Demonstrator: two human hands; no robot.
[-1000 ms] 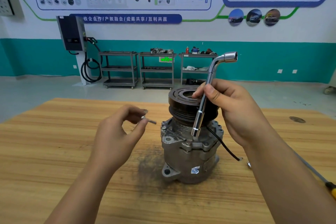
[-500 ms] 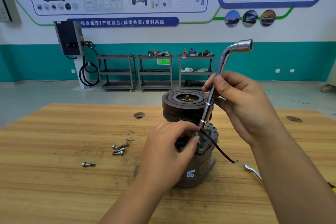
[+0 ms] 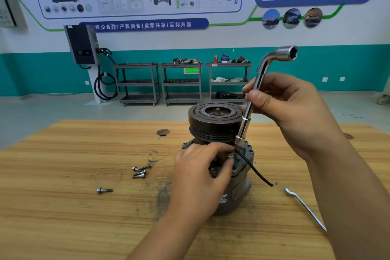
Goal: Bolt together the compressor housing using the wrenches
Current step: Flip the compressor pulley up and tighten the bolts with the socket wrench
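Pinching one bolt (image 3: 230,155) between curled thumb and fingertips, the left hand (image 3: 200,177) rests against the upper flange of the compressor housing (image 3: 242,167). The housing stands upright mid-table with its black pulley (image 3: 213,124) on top. One flat wrench (image 3: 304,207) lies on the wooden table (image 3: 63,207) to the right. One loose bolt (image 3: 104,190) lies to the left, and a little farther back is a cluster of what look like three more bolts (image 3: 140,172). One black wire (image 3: 256,172) trails from the housing. Above, the right hand (image 3: 295,112) grips one L-shaped socket wrench (image 3: 244,127), its lower socket just over the flange. Against the far wall stand three shelf carts (image 3: 181,82) and one charger (image 3: 81,44).
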